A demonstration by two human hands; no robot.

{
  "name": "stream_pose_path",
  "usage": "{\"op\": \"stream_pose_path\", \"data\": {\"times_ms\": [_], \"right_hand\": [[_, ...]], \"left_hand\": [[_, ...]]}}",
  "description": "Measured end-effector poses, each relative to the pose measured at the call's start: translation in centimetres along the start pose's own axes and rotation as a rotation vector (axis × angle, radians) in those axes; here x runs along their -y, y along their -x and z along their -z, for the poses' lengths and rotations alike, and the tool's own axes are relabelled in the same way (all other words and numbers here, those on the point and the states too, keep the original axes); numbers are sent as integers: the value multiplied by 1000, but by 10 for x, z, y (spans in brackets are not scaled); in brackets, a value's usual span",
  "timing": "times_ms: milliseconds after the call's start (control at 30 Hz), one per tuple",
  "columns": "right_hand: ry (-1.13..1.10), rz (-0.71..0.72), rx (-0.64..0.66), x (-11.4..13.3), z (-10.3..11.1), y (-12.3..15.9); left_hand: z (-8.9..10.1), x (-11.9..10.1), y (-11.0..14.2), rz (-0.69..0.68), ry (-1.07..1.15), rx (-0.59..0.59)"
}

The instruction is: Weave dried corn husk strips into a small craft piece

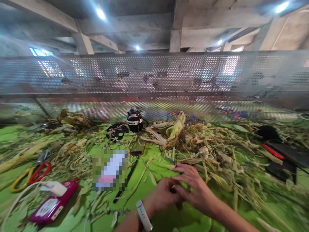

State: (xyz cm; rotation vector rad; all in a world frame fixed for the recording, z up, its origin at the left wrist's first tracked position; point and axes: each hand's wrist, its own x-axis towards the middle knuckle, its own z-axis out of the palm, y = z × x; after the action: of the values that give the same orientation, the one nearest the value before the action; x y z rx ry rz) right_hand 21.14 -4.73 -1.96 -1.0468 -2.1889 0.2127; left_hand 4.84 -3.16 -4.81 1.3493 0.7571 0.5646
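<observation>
My left hand [164, 195], with a pale watch band [144, 215] at its wrist, is closed, fingers curled inward above the green tabletop [151, 170]. My right hand [194, 185] meets it from the right, its fingers bent and its thumb against the left hand's fingers. A small dark spot shows between the hands; whatever they pinch is too small and too hidden to name. Just beyond the right fingertips lies a thin dark tool [171, 160], of unclear kind. Dry corn husks [212, 151] and shredded strips surround the hands.
On the left are scissors [32, 175] with red and yellow handles, a magenta power strip [54, 203] with a white charger, and a blurred-out phone [112, 169]. A black jar [134, 120] stands before the perforated metal screen [154, 77]. Dark items [281, 158] lie right.
</observation>
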Motion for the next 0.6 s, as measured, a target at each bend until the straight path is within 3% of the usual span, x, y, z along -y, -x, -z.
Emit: {"op": "stream_pose_path", "data": {"times_ms": [167,300,433,600], "right_hand": [[-19,114,-96,2,-11,0],[34,117,-15,4,-8,1],[18,123,-15,6,-5,1],[-98,0,105,18,7,-3]], "left_hand": [[-2,1,0,-40,-22,24],[-3,-3,2,-16,-79,26],[-4,-3,3,15,-95,66],[-2,3,4,38,-155,61]]}}
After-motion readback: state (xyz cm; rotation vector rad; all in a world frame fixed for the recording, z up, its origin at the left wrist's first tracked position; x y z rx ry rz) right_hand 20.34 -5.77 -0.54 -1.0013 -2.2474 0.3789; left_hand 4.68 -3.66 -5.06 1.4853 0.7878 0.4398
